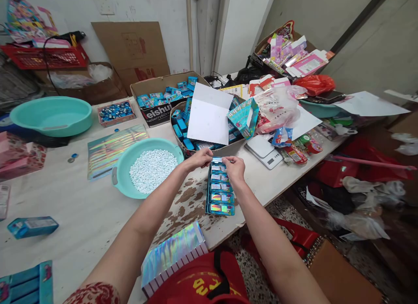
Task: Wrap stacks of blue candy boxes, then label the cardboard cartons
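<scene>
A narrow blue display box (207, 199) stands on the worn table, holding a row of several small blue packs (222, 187) with shiny rainbow stickers on their faces. At its far end my left hand (202, 158) and my right hand (235, 168) have their fingers closed, one on each side of a small shiny sticker (217, 160) over the farthest pack. The sticker's ends are covered by my fingertips. Left of the box is a turquoise basin (122, 186) holding white candies. A stack of holographic sheets (174, 254) lies at the near table edge.
Open cartons (158, 116) of blue packs stand behind, with a white card (209, 114) on one. A kitchen scale (264, 151), wrappers and bags lie to the right. Leftward are a holographic sheet (114, 151), a second basin (52, 116) and a box of blue discs (116, 112).
</scene>
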Motion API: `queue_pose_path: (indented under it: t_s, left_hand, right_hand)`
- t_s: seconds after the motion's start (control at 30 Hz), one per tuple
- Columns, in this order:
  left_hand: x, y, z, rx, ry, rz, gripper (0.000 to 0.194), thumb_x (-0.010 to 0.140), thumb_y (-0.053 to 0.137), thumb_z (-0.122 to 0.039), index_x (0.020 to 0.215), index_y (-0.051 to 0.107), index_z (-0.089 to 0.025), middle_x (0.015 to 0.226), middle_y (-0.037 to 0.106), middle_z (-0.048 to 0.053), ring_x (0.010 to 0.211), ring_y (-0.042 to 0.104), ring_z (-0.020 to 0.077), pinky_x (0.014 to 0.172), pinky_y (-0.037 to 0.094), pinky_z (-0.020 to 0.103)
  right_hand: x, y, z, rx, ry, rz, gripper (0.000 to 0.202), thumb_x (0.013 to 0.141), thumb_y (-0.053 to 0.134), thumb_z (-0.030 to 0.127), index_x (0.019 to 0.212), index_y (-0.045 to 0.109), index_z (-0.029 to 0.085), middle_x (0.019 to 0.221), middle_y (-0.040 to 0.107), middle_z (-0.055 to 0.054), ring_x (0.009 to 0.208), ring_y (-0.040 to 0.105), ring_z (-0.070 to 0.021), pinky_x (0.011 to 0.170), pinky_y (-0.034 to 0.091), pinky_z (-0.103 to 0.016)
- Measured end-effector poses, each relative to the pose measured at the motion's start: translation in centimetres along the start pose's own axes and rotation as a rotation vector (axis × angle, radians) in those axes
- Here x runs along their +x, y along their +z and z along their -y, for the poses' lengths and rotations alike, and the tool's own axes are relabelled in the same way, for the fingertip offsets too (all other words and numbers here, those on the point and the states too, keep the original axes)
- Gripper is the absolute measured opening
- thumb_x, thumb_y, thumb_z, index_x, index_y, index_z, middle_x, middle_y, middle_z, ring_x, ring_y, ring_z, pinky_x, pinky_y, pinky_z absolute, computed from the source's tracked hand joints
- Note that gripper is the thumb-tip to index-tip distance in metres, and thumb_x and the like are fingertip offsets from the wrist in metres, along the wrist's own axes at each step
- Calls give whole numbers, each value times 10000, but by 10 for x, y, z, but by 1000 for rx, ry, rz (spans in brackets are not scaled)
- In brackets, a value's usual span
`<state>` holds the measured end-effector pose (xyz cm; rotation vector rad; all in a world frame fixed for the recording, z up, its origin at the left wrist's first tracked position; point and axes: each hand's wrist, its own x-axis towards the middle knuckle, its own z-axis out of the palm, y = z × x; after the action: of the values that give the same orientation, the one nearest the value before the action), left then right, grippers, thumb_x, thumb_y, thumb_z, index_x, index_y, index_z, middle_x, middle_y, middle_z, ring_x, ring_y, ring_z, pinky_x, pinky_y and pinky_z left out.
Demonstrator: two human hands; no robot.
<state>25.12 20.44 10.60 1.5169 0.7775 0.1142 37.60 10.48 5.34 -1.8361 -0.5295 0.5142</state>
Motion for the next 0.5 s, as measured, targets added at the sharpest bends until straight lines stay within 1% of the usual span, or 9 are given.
queue_pose_path:
  t_s: [0.13, 0.2, 0.27, 0.33, 0.4, 0.47, 0.5]
  left_hand:
    - [13, -4, 9, -45, -19, 18, 171, 743, 538, -104, 818, 404, -181, 433, 442, -93, 346, 344, 41, 379, 222, 156]
    - [16, -4, 18, -124, -41, 25, 168, 745, 565, -136, 811, 417, -181, 450, 453, -83, 356, 357, 42, 378, 216, 152]
    - [18, -2, 29, -208, -97, 0, 157, 764, 589, -202, 790, 438, -173, 469, 466, -68, 359, 365, 41, 379, 213, 153]
    - [16, 3, 42, -244, -166, -64, 192, 776, 603, -267, 746, 446, -162, 467, 465, -58, 349, 365, 41, 382, 223, 157]
    - [13, 9, 54, -233, -218, -145, 225, 772, 615, -297, 714, 451, -154, 461, 474, -45, 343, 388, 54, 390, 261, 170]
    - [8, 16, 60, -213, -234, -253, 218, 767, 621, -310, 745, 479, -146, 525, 545, -4, 408, 485, 93, 435, 351, 203]
    - [5, 20, 61, -202, -232, -325, 218, 775, 613, -330, 801, 503, -143, 622, 605, 33, 507, 561, 122, 499, 413, 232]
  right_hand:
    - [4, 5, -5, -4, 45, -6, 148, 602, 665, 321, 634, 643, 178, 977, 606, -82, 844, 573, -215, 792, 450, -332]
    - [4, 7, -7, -3, 68, -7, 124, 587, 668, 297, 605, 618, 185, 939, 613, -77, 850, 574, -222, 810, 445, -335]
    - [5, 7, -7, 8, 102, -19, 148, 560, 685, 285, 631, 595, 191, 912, 613, -75, 864, 572, -232, 810, 447, -336]
    - [7, 6, -8, 33, 157, -40, 276, 517, 720, 291, 731, 575, 193, 913, 607, -75, 853, 570, -237, 772, 465, -342]
    - [8, 3, -8, 79, 213, -39, 404, 499, 735, 303, 836, 542, 191, 924, 600, -74, 811, 577, -228, 714, 487, -342]
    - [8, -2, -9, 149, 237, -1, 435, 547, 708, 339, 908, 516, 192, 957, 597, -71, 797, 588, -212, 681, 502, -331]
    - [8, -4, -9, 185, 233, 19, 437, 583, 687, 364, 944, 507, 196, 996, 593, -70, 815, 593, -205, 681, 508, -324]
